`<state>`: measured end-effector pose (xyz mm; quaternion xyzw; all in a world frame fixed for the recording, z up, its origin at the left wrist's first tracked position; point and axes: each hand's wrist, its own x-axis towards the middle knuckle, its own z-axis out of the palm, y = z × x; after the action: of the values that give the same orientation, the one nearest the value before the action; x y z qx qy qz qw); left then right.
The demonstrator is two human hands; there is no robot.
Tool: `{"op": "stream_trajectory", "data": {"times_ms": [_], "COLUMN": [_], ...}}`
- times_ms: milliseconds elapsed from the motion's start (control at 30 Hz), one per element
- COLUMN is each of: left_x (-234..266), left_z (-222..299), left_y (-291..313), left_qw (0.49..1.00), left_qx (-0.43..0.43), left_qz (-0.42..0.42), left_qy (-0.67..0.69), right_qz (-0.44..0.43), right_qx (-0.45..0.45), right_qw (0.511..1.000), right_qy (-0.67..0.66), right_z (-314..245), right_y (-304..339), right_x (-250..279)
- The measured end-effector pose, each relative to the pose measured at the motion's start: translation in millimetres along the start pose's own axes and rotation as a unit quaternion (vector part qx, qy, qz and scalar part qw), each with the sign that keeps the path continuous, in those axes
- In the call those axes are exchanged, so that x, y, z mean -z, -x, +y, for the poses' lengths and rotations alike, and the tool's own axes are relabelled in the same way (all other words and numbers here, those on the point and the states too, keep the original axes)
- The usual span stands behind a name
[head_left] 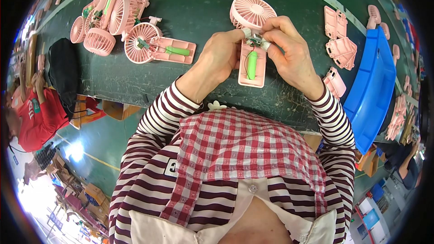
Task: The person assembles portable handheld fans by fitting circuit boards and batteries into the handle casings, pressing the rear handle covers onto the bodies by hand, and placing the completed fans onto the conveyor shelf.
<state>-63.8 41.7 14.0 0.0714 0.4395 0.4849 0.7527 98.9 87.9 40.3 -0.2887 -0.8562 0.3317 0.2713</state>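
A pink handheld fan (254,12) lies in front of me with its round grille pointing away. Its opened handle (261,77) shows a green battery cell (252,65) and thin wires inside. My left hand (216,58) is closed on the fan at its neck, from the left side. From the right, my right hand (291,56) pinches at the small green circuit board (256,41) between grille and handle. White covers show on some fingertips. Fingers partly hide the board, and the left hand's lower fingers are tucked out of sight.
At the left of the dark green table (194,0) is a pile of pink fans (118,16); another opened fan (143,43) lies beside it. Pink handle shells (341,52) lie to the right, next to a blue tray (370,90). A person in red (40,117) sits at far left.
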Motion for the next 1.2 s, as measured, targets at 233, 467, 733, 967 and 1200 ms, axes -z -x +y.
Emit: {"op": "stream_trajectory", "data": {"times_ms": [233, 467, 733, 967, 1200], "left_x": [0.9, 3.1, 2.0, 4.9, 6.3], "left_z": [-0.9, -2.7, -0.2, -3.0, -2.0], "left_y": [-0.5, -2.6, 2.4, 3.9, 10.5], "left_qw": [1.000, 1.000, 0.999, 0.997, 0.998], "left_qx": [-0.006, -0.004, 0.026, 0.039, 0.006], "left_qz": [0.000, 0.000, -0.003, -0.013, -0.016], "left_qy": [-0.002, -0.009, -0.046, -0.068, -0.068], "right_qz": [-0.007, -0.016, -0.032, -0.030, -0.084], "right_qx": [0.002, 0.011, 0.042, 0.104, 0.083], "right_qw": [1.000, 0.999, 0.995, 0.971, 0.963], "right_qy": [0.014, 0.034, 0.089, 0.213, 0.244], "right_z": [0.0, 0.7, -1.3, -7.6, -10.5], "right_y": [-0.3, 0.7, 2.2, 3.2, 3.4], "right_x": [0.5, 0.4, -0.3, -3.5, -6.9]}}
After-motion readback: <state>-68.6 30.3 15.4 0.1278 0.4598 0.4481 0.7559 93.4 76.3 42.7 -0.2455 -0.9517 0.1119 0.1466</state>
